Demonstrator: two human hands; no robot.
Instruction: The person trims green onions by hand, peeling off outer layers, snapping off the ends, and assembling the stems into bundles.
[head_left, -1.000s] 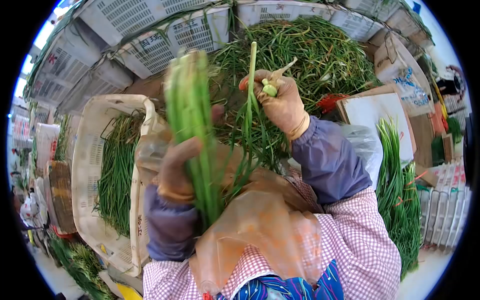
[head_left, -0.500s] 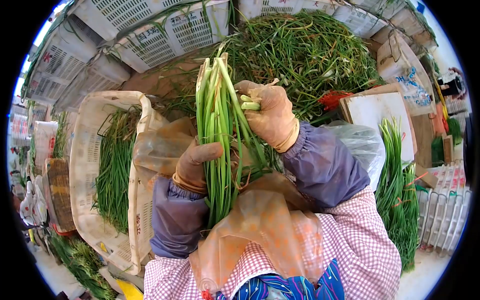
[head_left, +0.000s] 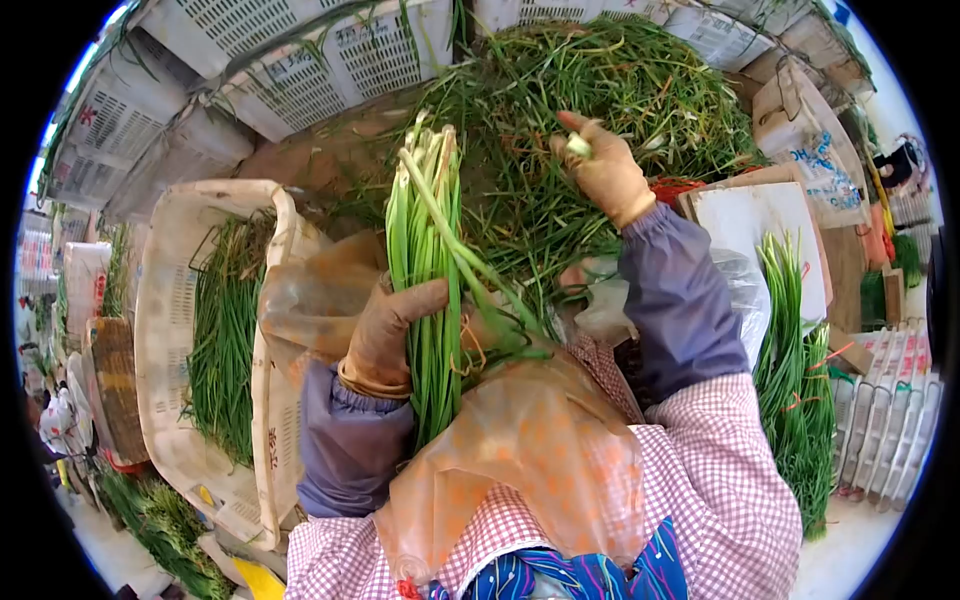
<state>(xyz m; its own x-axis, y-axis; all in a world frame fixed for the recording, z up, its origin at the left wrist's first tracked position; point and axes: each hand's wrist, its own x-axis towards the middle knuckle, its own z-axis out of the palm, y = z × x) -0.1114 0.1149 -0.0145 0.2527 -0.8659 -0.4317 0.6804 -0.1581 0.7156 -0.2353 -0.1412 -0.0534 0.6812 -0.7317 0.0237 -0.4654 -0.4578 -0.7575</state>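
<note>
My gloved left hand point(head_left: 400, 325) is wrapped round a bunch of scallion-like green stalks point(head_left: 428, 220), held upright in front of my chest with the pale ends up. One or more stalks slant out of the bunch toward the lower right. My gloved right hand point(head_left: 605, 170) is apart from the bunch, over the near side of the loose leaf heap point(head_left: 610, 90). A short pale stalk piece point(head_left: 578, 146) shows between its fingers. The rest of what that hand may hold is hidden.
At left stands a white plastic crate point(head_left: 275, 400) holding long green stalks point(head_left: 235, 340). Bunches with red ties point(head_left: 795, 400) stand at right beside a white board point(head_left: 755, 230). More white crates point(head_left: 340, 70) line the back. A translucent apron point(head_left: 520, 440) covers my lap.
My right hand has moved up and to the right, away from the bunch, with the pale stalk piece in its fingers. My left hand and its bunch have stayed nearly in place.
</note>
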